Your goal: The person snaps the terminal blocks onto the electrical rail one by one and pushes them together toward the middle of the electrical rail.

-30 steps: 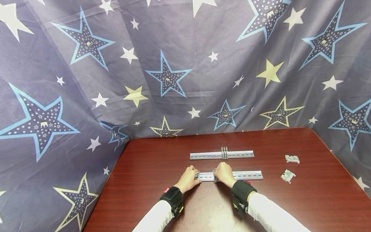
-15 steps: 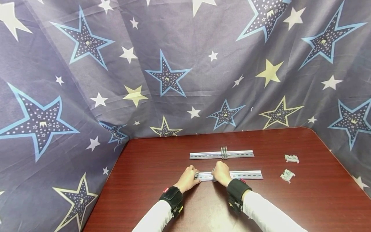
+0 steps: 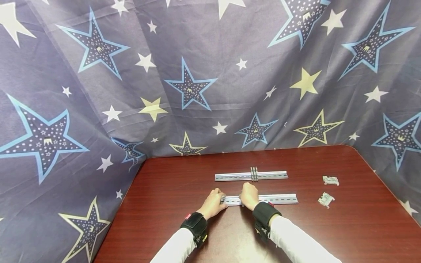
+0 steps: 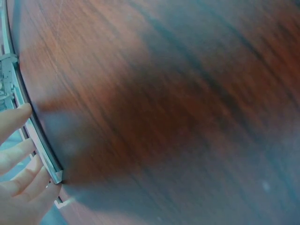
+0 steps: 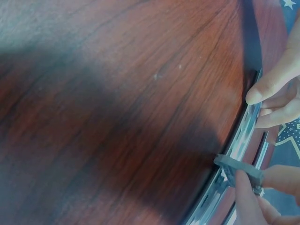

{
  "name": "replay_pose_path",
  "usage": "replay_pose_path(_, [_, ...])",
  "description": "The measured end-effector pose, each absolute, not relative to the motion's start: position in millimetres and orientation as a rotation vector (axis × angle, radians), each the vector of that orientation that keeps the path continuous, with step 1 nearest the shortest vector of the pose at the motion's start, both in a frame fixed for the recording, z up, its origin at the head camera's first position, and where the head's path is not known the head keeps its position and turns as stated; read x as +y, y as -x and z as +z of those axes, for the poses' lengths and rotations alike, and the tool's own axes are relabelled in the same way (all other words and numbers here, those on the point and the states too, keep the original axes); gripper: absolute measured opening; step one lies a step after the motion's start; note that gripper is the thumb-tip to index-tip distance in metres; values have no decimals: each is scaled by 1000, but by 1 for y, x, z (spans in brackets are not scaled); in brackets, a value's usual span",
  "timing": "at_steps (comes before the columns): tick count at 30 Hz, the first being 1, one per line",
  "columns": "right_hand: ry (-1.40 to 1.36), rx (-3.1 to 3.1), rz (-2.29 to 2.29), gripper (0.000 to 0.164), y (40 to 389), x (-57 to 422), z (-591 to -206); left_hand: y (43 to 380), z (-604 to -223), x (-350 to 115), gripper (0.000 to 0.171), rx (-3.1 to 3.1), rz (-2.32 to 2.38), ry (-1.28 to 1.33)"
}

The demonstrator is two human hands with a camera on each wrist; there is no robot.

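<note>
Across the table's front half lies a slotted DIN rail point(image 3: 277, 199). Its left end is gripped by my left hand point(image 3: 212, 204), thumb on the near edge and fingers over the far side. A little farther right, my right hand point(image 3: 250, 197) pinches a grey terminal block point(image 5: 239, 169) between thumb and finger. The block stands upright across the rail; whether it is clipped on cannot be told. In the head view the right hand mostly hides it. The left wrist view shows the block point(image 4: 7, 70) at its left edge, apart from the left hand.
Behind lies a second DIN rail point(image 3: 230, 177) carrying several upright terminal blocks point(image 3: 254, 174). Two loose terminal blocks, one farther back point(image 3: 330, 180) and one nearer point(image 3: 326, 199), lie on the red-brown table point(image 3: 361, 226) at right. A star-patterned curtain point(image 3: 210, 73) hangs behind the table.
My right hand has shifted slightly left along the front rail with the terminal block, its wrist swinging left. The left hand stays on the rail's end.
</note>
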State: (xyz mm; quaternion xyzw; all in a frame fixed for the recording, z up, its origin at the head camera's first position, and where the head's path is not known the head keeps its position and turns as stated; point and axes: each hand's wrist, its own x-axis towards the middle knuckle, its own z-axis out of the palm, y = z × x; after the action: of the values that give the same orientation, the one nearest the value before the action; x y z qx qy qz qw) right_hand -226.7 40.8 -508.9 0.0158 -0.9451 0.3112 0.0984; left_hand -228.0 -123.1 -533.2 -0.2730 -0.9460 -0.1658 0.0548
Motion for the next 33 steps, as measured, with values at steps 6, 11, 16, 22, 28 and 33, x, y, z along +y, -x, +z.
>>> replay_pose_path(6, [-26, -2817, 926, 13, 227, 41, -506, 228, -532, -123, 30, -2872, -502, 831])
replay_pose_path(11, [-5, -2832, 933, 12, 230, 45, -509, 227, -530, -122, 30, -2880, -510, 822])
replay_pose_path(16, [50, -2816, 867, 23, 323, 58, -669, 227, -530, -122, 31, -2882, -503, 819])
replay_pose_path(22, [85, -2913, 879, 32, 356, 64, -727, 228, -529, -122, 32, -2902, -505, 810])
replay_pose_path(28, [39, -2955, 963, 34, 310, 61, -641, 227, -529, -122, 32, -2913, -508, 803])
replay_pose_path(33, [62, -3009, 1082, 35, 254, 60, -533, 227, -530, -122, 31, -2911, -508, 802])
